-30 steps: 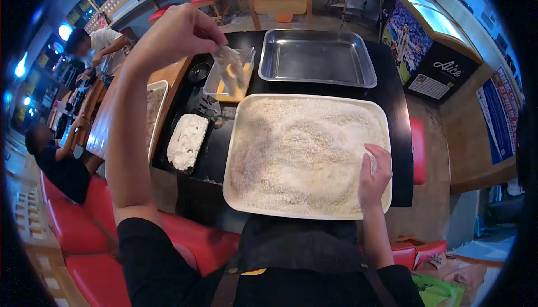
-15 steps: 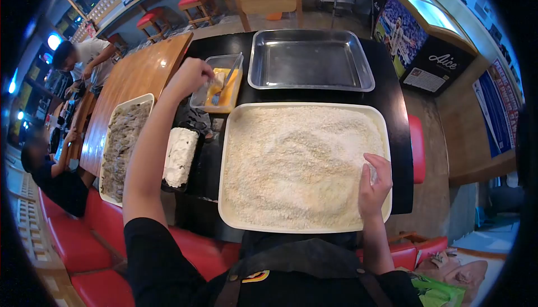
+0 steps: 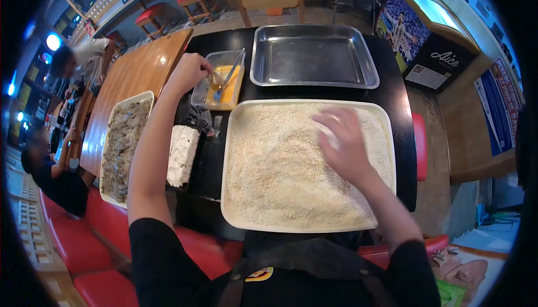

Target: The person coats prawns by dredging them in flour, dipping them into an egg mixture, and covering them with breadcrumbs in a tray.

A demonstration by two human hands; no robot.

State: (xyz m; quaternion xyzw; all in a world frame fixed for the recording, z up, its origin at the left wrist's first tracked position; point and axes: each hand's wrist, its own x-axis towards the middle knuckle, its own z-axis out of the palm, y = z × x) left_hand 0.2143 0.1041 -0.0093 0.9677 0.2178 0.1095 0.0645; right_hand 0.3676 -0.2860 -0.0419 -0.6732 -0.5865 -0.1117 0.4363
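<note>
My left hand (image 3: 189,74) pinches a small, wet, yellowish piece of food (image 3: 215,79) over a clear plastic container (image 3: 228,57). Beaten-egg-like orange liquid (image 3: 228,97) lies in the container, and a fork (image 3: 228,77) leans in it. My right hand (image 3: 343,142), slightly blurred, is above the breadcrumbs (image 3: 280,161), its fingers apart and nothing in them. The crumbs fill a large cream tray (image 3: 225,195). Left of it, a black container (image 3: 194,167) holds white flour (image 3: 182,155). Another cream tray (image 3: 152,97) holds greyish raw pieces (image 3: 124,144), partly behind my left forearm.
Behind the crumbs, a metal tray (image 3: 311,57) rests on the black table (image 3: 404,139). A wooden table (image 3: 140,66) adjoins on the left, with red seating (image 3: 101,239) nearby. Two people are at the far left. A freezer (image 3: 420,38) stands at the right.
My right hand has moved left and away from me, from the tray's right edge to above the crumbs. My left hand stays over the egg container, the food piece slightly lower.
</note>
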